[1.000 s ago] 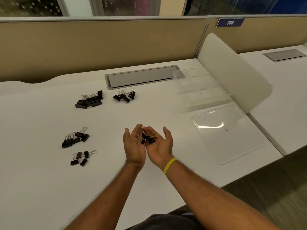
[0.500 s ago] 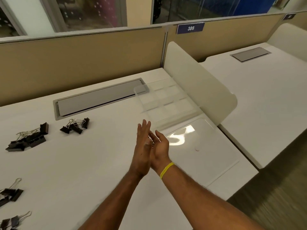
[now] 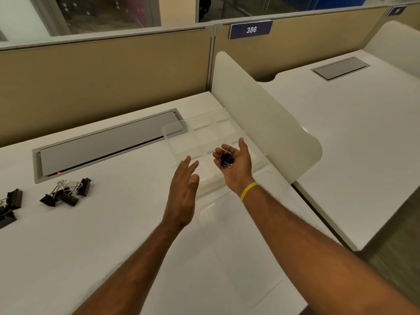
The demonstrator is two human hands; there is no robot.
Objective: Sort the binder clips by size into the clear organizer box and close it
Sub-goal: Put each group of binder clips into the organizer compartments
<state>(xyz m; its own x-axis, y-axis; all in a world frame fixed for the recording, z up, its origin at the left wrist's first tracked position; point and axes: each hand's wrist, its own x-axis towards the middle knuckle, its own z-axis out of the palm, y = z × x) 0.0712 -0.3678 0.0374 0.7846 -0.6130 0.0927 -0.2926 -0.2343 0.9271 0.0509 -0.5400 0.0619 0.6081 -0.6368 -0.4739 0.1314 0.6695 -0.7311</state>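
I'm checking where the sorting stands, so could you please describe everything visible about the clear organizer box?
The clear organizer box is transparent, plastic-looking and hard to make out against the white desk. Its tray is split into rectangular compartments, all apparently empty. It sits at the desk's far right, by the white divider. The lid lies open, flat toward the person. The right hand, cupping small black clips, hovers above the tray; no contact shows.

The organizer box (image 3: 181, 142) was clear glossy plastic; the binder clips (image 3: 66, 193) matt black with shiny wire handles; the surface (image 3: 102, 223) smooth matt white.
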